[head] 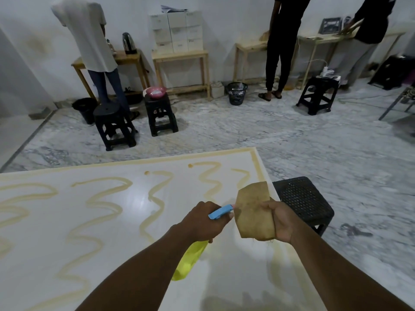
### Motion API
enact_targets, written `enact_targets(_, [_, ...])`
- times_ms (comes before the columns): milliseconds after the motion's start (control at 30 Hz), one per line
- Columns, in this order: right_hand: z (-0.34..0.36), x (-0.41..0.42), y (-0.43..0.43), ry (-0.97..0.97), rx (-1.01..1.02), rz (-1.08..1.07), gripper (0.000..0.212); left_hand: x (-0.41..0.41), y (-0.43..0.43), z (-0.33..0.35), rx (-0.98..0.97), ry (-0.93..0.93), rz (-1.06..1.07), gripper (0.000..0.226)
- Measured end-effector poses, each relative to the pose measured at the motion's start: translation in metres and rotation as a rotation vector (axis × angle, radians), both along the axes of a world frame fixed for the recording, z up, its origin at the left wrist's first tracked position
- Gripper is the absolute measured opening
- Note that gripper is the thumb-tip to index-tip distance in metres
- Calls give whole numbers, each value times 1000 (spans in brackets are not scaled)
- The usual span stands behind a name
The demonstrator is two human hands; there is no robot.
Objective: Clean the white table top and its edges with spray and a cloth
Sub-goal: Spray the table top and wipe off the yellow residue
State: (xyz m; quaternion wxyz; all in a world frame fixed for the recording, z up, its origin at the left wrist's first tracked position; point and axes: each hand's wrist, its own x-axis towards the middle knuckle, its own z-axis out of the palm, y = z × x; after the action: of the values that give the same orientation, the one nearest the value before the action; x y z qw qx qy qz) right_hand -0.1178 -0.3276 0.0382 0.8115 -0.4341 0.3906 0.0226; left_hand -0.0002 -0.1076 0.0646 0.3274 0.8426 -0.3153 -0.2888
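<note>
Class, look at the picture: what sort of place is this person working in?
Probably a shared indoor workroom: wooden side tables along the wall, black plastic stools on a marble floor, and stacked white boxes.

The white table top (94, 221) lies bare and open to a hand all across, streaked only by tan smears (98, 198). A black stool (302, 202) stands just beside its right edge, perhaps touching.

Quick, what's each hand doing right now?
Left hand: closed around the spray bottle.
Right hand: closed, holding up the brown cloth.
</note>
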Motion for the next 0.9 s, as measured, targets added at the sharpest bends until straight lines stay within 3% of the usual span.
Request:
enact_targets(133, [2,5,-6,64,-71,158,32,6,-5,-5,26,-15,39,55])
enact_targets(267, [4,36,-37,255,-244,419,27,21,-7,-14,-37,38,125,74])
enact_targets(333, [4,64,-62,312,-367,540,32,27,-8,-20,-108,83,184,61])
enact_targets(400, [5,104,-89,279,-509,619,31,33,-10,-26,-164,110,269,49])
enact_targets(467, [6,151,-113,218,-661,670,32,38,-14,-31,-191,129,368,59])
enact_targets(600, [-2,238,-140,115,-1126,806,33,49,-28,-38,-193,127,478,55])
enact_targets(667, [-22,267,-145,65,-1347,896,34,55,-33,-42,-200,141,514,50])
enact_targets(833, [-124,287,-136,133,-1451,1249,58,67,-51,-58,-219,159,557,48])
enact_targets(900, [-152,272,-129,132,-1600,1202,61,70,-54,-61,-208,169,569,44])
